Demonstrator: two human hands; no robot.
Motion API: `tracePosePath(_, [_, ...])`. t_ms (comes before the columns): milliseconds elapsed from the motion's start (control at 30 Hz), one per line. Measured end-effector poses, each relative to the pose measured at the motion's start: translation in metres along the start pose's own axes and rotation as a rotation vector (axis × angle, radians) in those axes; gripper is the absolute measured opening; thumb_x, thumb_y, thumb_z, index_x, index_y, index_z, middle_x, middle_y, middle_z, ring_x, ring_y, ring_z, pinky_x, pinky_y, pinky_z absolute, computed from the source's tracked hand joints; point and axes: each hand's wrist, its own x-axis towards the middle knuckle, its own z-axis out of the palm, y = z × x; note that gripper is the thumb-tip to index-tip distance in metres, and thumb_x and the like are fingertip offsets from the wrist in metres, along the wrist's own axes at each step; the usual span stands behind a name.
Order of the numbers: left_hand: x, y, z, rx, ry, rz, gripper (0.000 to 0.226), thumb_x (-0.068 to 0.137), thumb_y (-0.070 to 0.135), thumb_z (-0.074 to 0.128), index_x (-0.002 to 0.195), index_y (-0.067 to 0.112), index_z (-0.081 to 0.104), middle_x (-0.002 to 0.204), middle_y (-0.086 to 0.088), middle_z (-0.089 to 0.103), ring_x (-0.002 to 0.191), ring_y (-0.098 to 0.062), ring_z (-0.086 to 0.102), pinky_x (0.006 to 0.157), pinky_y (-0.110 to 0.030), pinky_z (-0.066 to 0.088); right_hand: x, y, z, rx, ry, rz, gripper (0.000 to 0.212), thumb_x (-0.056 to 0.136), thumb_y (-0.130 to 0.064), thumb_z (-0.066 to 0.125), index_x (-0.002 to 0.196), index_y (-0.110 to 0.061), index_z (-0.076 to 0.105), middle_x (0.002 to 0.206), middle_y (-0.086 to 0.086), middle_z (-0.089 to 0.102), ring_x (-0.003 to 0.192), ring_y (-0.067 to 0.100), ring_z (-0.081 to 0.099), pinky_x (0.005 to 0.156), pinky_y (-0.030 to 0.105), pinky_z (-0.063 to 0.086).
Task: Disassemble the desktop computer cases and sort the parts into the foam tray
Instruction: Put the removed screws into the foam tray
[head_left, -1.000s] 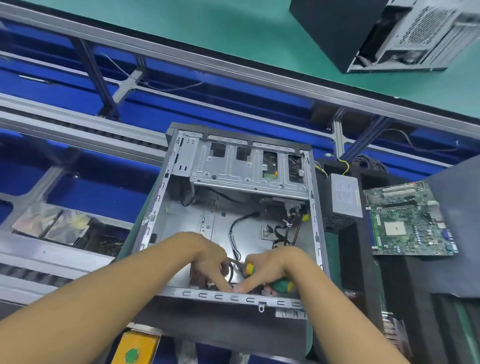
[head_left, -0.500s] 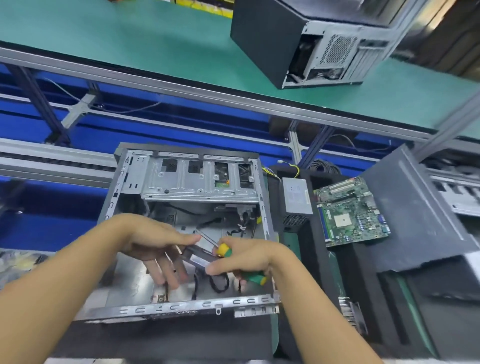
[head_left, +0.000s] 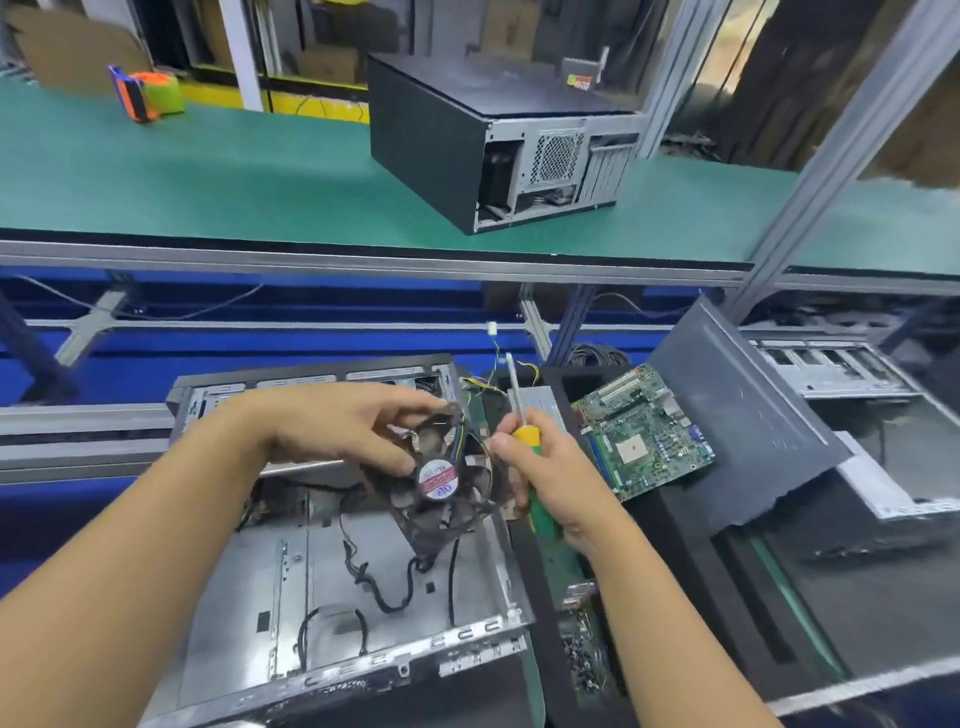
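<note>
Two bare forearms reach forward and draw close together, the left from the lower left, the right from lower centre. The left hand (head_left: 353, 431) is turned palm down, thumb and fingertips pinching the upper frame of a dark fan (head_left: 437, 480) that hangs beneath them. Just to its right, the right hand (head_left: 556, 478) is curled around a screwdriver (head_left: 525, 434), gripping the handle with the shaft pointing up above the fist.

Bright, even light here, shadows soft inside the case (head_left: 311, 582). The rail (head_left: 363, 258) bows from lens distortion. Blur smears the fan (head_left: 437, 480) and everything toward the right edge.
</note>
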Motion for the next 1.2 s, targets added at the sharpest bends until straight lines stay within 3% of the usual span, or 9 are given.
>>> tracePosePath(67, [0.010,0.004,0.004,-0.038,-0.002,0.053,0.055,0.090,-0.003,0.068,0.131,0.030,0.053,0.114,0.027,0.068,0.108,0.006,0.062,0.086,-0.014,0.049,-0.002,-0.004,-0.011,-0.014,0.124,-0.094,0.026,0.077,-0.045,0.074,0.089,-0.031,0.054,0.067,-0.008,0.056,0.045,0.014,0.045,0.048,0.029,0.046])
tracePosePath(233, [0.040,-0.017,0.025,-0.347,0.079,0.122,0.044,0.089,-0.003,0.065,0.121,0.028,0.066,0.122,0.007,0.068,0.118,-0.013,0.062,0.092,-0.032,0.055,-0.012,0.001,-0.018,0.160,0.143,-0.070,0.024,0.084,-0.039,0.069,0.106,-0.032,0.065,0.102,-0.001,0.070,0.063,0.015,0.052,0.053,0.024,0.048])
tracePosePath(367, [0.058,-0.044,0.039,-0.530,0.006,0.122,0.046,0.084,0.006,0.071,0.129,0.014,0.064,0.125,-0.016,0.067,0.105,-0.027,0.067,0.086,-0.036,0.056,-0.023,0.019,-0.016,0.294,0.059,0.047,0.032,0.082,-0.017,0.055,0.110,-0.026,0.067,0.119,-0.001,0.071,0.045,0.016,0.045,0.044,0.025,0.045])
tracePosePath(533, [0.080,-0.059,0.060,-0.733,0.023,0.078,0.048,0.084,0.006,0.073,0.130,0.004,0.059,0.112,-0.021,0.067,0.089,-0.026,0.068,0.075,-0.035,0.055,-0.028,0.029,-0.027,0.449,0.152,0.120,0.029,0.092,-0.025,0.052,0.115,-0.010,0.059,0.120,0.009,0.071,0.039,0.015,0.041,0.042,0.025,0.043])
tracePosePath(633, [0.095,-0.056,0.071,-0.665,0.203,0.046,0.046,0.080,0.011,0.079,0.122,0.008,0.061,0.114,-0.024,0.069,0.093,-0.035,0.067,0.088,-0.047,0.052,-0.028,0.029,-0.042,0.342,0.291,0.106,0.043,0.087,-0.046,0.061,0.112,-0.011,0.056,0.110,0.005,0.075,0.041,0.015,0.042,0.043,0.027,0.044])
tracePosePath(700, [0.105,-0.049,0.082,-0.644,0.275,0.026,0.045,0.074,0.020,0.082,0.113,0.010,0.063,0.105,-0.019,0.072,0.087,-0.031,0.070,0.079,-0.041,0.057,-0.029,0.029,-0.050,0.115,0.325,0.088,0.048,0.075,-0.055,0.071,0.105,-0.019,0.058,0.087,-0.003,0.074,0.044,0.017,0.046,0.047,0.031,0.048])
tracePosePath(767, [0.116,-0.040,0.097,-0.689,0.271,0.049,0.034,0.080,0.019,0.079,0.108,0.007,0.064,0.101,-0.018,0.074,0.085,-0.030,0.073,0.070,-0.037,0.060,-0.033,0.034,-0.054,-0.021,0.367,0.067,0.032,0.078,-0.051,0.073,0.098,-0.030,0.060,0.071,-0.005,0.064,0.045,0.018,0.050,0.048,0.033,0.051])
tracePosePath(933, [0.149,-0.028,0.131,-0.756,0.395,0.014,0.012,0.097,0.018,0.065,0.106,0.010,0.064,0.099,-0.014,0.076,0.084,-0.026,0.074,0.072,-0.041,0.062,-0.047,0.049,-0.071,-0.209,0.780,0.023,0.018,0.083,-0.043,0.067,0.093,-0.038,0.053,0.084,0.008,0.063,0.048,0.018,0.054,0.046,0.032,0.054])
tracePosePath(1200, [0.217,0.005,0.171,-0.713,0.336,-0.005,0.012,0.098,0.018,0.063,0.105,0.008,0.066,0.093,-0.012,0.077,0.079,-0.022,0.073,0.069,-0.033,0.061,-0.064,0.067,-0.129,-0.016,0.574,0.146,0.024,0.086,-0.033,0.078,0.102,-0.027,0.062,0.064,-0.003,0.062,0.049,0.018,0.055,0.050,0.031,0.053])
